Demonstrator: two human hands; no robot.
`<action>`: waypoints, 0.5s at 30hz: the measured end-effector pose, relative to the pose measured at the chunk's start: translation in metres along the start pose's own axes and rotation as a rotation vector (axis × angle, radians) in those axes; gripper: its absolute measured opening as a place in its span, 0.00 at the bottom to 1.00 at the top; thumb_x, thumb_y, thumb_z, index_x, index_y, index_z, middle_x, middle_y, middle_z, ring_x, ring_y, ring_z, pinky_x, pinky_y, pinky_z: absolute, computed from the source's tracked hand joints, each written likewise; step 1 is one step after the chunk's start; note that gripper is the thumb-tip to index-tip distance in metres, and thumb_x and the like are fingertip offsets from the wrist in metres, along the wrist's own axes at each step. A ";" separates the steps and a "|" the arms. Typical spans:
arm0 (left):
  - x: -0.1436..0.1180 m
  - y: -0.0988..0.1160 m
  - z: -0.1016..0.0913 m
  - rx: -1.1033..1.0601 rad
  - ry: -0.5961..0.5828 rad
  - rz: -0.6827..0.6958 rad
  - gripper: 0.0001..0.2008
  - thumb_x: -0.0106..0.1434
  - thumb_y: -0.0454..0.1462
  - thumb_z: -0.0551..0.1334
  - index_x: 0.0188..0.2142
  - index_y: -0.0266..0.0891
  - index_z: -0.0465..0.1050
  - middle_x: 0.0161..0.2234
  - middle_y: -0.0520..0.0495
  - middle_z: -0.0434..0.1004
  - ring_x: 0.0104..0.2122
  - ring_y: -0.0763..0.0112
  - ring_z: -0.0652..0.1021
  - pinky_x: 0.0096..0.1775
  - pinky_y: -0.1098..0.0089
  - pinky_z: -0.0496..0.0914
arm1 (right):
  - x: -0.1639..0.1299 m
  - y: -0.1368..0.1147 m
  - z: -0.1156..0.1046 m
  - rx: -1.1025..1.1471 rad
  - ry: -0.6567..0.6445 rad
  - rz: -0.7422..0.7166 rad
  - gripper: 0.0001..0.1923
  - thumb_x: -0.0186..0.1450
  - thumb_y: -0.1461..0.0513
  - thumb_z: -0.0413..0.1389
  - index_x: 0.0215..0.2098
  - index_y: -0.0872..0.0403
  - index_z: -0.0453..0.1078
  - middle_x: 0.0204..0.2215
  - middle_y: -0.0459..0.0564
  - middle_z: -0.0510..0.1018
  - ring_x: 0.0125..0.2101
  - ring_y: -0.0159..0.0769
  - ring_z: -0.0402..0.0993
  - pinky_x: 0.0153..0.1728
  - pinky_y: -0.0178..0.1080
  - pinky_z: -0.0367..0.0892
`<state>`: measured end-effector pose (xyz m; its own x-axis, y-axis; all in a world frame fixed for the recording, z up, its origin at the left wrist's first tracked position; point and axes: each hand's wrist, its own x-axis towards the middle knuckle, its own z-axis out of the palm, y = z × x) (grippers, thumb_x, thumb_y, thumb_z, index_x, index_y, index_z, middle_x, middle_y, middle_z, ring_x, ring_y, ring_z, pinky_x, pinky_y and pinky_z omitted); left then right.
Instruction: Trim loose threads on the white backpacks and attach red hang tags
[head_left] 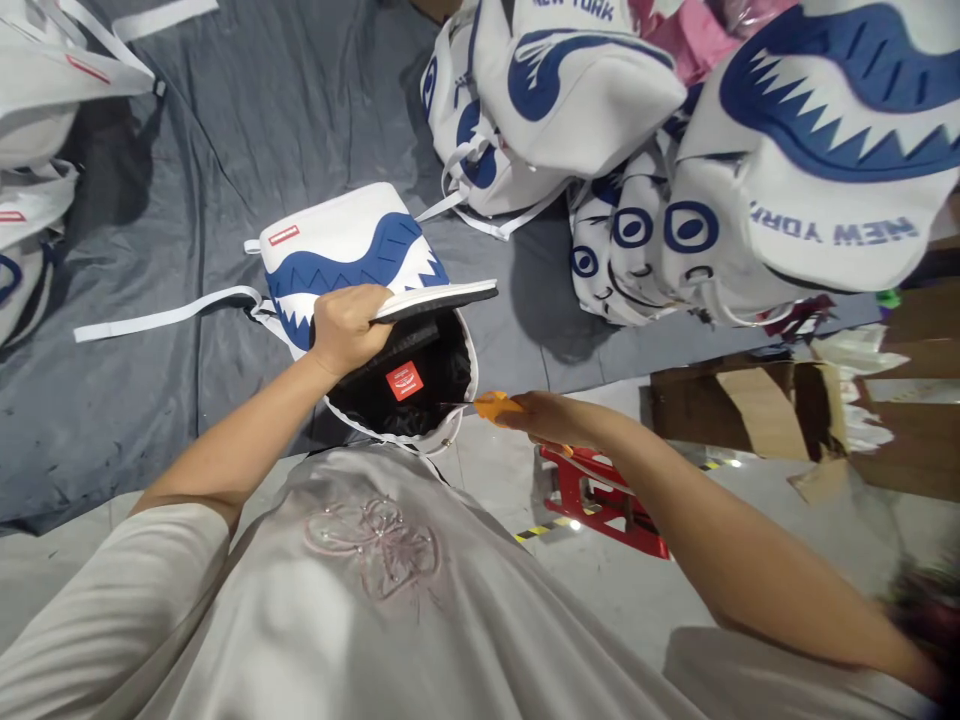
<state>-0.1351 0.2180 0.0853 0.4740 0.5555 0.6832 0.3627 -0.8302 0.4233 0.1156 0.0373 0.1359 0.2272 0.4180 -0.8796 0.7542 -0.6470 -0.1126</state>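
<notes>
Item 1: white fabric backpack with a blue shark-mouth print and white zigzag teeth [345,255], centre of the frame. It stands mouth toward the camera on the dark grey cloth sheet [247,120] that covers the floor. Opening gapes; black lining visible, with a small red sewn label [404,380] inside. A second small red label sits on the outer white panel. One white webbing strap [165,315] trails left across the sheet.

Item 2: thin flat panel, white on top with a dark edge [442,297], lying across the backpack's opening, reaching right of centre.

Item 3: left hand [346,328], centre of the frame. Grip clenched on the near end of the flat panel at the rim of the opening, fingers curled under, thumb on top.

Item 4: right hand [551,415], right of centre, just beside the lower rim of the backpack. Grip closed around a small orange-handled tool [496,406], probably thread snips; its dark tip points left into the opening. The blades are too small to make out.

Item 5: heap of matching white and blue shark-print backpacks [675,150], upper right of the frame, some lettered "NEW YORK".

Item 6: further white bags [37,110], upper left edge.

Item 7: red plastic stool [600,495], lower right of centre, on the pale floor, partly behind the right forearm.

Item 8: brown cardboard pieces [750,400], right edge.
</notes>
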 end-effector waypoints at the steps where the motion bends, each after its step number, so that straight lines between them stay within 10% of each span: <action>1: -0.001 0.002 -0.001 0.016 -0.009 -0.015 0.09 0.58 0.35 0.56 0.27 0.38 0.75 0.23 0.47 0.76 0.25 0.68 0.74 0.29 0.69 0.61 | -0.008 0.004 0.002 0.079 -0.022 -0.002 0.16 0.65 0.49 0.53 0.35 0.53 0.70 0.15 0.44 0.67 0.13 0.31 0.61 0.21 0.36 0.57; 8: -0.010 0.016 -0.006 0.059 -0.080 -0.078 0.10 0.59 0.37 0.57 0.29 0.38 0.76 0.26 0.47 0.78 0.27 0.67 0.76 0.29 0.69 0.62 | -0.002 0.039 0.039 0.683 0.080 -0.165 0.20 0.65 0.45 0.53 0.37 0.53 0.63 0.16 0.38 0.58 0.15 0.26 0.56 0.18 0.32 0.55; 15: -0.054 0.082 -0.032 0.003 -0.283 -0.306 0.14 0.59 0.40 0.61 0.42 0.41 0.79 0.39 0.43 0.82 0.41 0.57 0.79 0.44 0.63 0.72 | 0.029 0.100 0.060 0.678 0.021 -0.348 0.23 0.63 0.43 0.53 0.33 0.56 0.66 0.14 0.39 0.64 0.15 0.27 0.61 0.20 0.32 0.58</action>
<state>-0.1564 0.1190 0.1021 0.5458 0.7680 0.3350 0.5235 -0.6247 0.5794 0.1609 -0.0529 0.0712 0.0620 0.6771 -0.7333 0.2426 -0.7229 -0.6470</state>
